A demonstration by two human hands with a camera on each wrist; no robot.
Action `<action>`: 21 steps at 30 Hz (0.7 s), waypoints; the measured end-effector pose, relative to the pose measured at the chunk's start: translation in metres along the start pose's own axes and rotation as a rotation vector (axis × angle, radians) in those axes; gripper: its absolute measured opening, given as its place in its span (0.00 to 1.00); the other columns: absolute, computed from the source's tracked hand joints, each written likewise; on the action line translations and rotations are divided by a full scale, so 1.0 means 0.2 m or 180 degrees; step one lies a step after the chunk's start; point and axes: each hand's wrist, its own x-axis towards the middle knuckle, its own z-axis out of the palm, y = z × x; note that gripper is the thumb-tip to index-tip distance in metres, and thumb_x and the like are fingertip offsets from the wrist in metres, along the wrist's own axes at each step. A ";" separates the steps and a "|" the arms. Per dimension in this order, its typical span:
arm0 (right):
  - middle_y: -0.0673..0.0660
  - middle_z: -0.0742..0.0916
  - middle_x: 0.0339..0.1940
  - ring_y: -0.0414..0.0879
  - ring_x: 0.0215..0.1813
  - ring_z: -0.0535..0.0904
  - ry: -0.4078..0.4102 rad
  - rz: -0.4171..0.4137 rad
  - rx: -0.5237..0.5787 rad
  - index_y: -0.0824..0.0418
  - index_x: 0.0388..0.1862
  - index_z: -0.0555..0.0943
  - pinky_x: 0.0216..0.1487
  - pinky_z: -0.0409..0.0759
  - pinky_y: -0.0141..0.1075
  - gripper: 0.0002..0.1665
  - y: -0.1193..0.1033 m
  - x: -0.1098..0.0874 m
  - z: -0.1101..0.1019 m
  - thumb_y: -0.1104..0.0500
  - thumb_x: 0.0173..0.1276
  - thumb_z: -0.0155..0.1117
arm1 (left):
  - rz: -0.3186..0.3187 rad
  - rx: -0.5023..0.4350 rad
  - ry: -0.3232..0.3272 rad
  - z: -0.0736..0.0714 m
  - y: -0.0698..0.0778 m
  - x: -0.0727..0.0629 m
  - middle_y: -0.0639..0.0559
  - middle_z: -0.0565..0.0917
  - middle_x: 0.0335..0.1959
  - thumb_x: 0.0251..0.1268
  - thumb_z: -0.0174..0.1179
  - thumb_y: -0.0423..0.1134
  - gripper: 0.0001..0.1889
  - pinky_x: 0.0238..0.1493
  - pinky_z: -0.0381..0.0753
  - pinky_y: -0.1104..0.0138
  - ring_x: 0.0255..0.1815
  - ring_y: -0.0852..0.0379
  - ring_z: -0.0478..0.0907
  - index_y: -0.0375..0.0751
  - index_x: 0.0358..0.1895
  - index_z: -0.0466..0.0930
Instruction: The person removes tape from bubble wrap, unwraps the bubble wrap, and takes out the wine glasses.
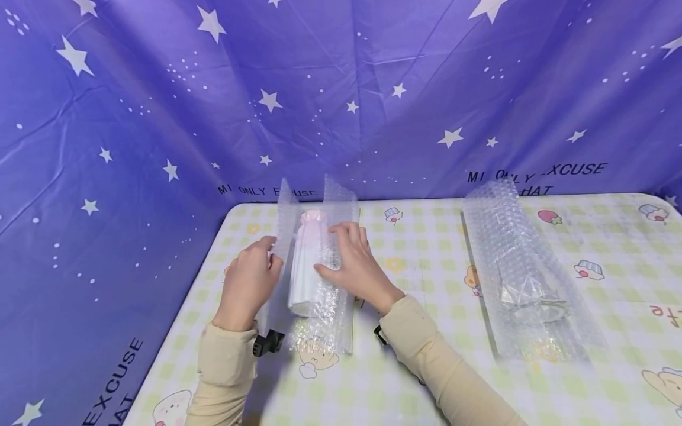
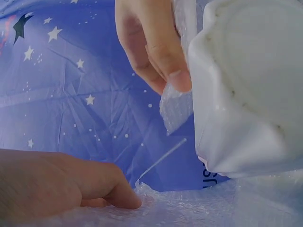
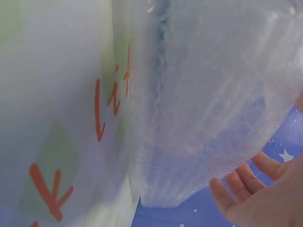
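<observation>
A ribbed vase [image 1: 308, 266], pink at its neck and white below, lies on a sheet of bubble wrap [image 1: 338, 331] with both side flaps raised. My left hand [image 1: 249, 281] pinches the left flap; in the left wrist view its fingertips [image 2: 130, 201] meet the plastic. On the other side, my right hand [image 1: 358, 263] holds the right flap by its edge, thumb toward the vase. The left wrist view shows the vase's white base [image 2: 255, 71] close up. Wrap hides most of the vase in the right wrist view, where the right fingers [image 3: 246, 184] touch the plastic's edge.
To the right, a clear glass vessel [image 1: 527, 296] lies in another bubble wrap sheet [image 1: 495, 236]. The table has a green-and-white checked cover [image 1: 415, 355] with cartoon prints. A purple star-patterned curtain [image 1: 341, 71] hangs behind and to the left.
</observation>
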 end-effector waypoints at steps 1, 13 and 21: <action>0.61 0.67 0.65 0.54 0.67 0.60 0.0004 0.0005 0.0001 0.65 0.69 0.65 0.70 0.70 0.47 0.43 0.00 0.00 0.00 0.51 0.61 0.74 | -0.0012 -0.0008 -0.0011 0.00 0.00 0.00 0.36 0.86 0.49 0.62 0.52 0.30 0.20 0.25 0.78 0.46 0.30 0.40 0.81 0.35 0.58 0.80; 0.62 0.66 0.67 0.55 0.69 0.59 0.0035 0.0080 -0.0016 0.65 0.70 0.64 0.72 0.66 0.49 0.40 0.02 -0.01 -0.04 0.56 0.63 0.70 | 0.0011 -0.0119 -0.0080 -0.04 -0.07 0.01 0.37 0.87 0.44 0.69 0.51 0.32 0.18 0.32 0.82 0.48 0.34 0.42 0.86 0.33 0.59 0.79; 0.63 0.65 0.68 0.56 0.69 0.59 0.0042 0.0193 -0.0009 0.66 0.71 0.62 0.72 0.67 0.50 0.41 0.04 0.00 -0.09 0.55 0.64 0.70 | -0.0127 -0.0161 -0.0218 -0.10 -0.12 0.01 0.35 0.87 0.45 0.71 0.51 0.33 0.17 0.41 0.82 0.46 0.41 0.42 0.87 0.34 0.60 0.78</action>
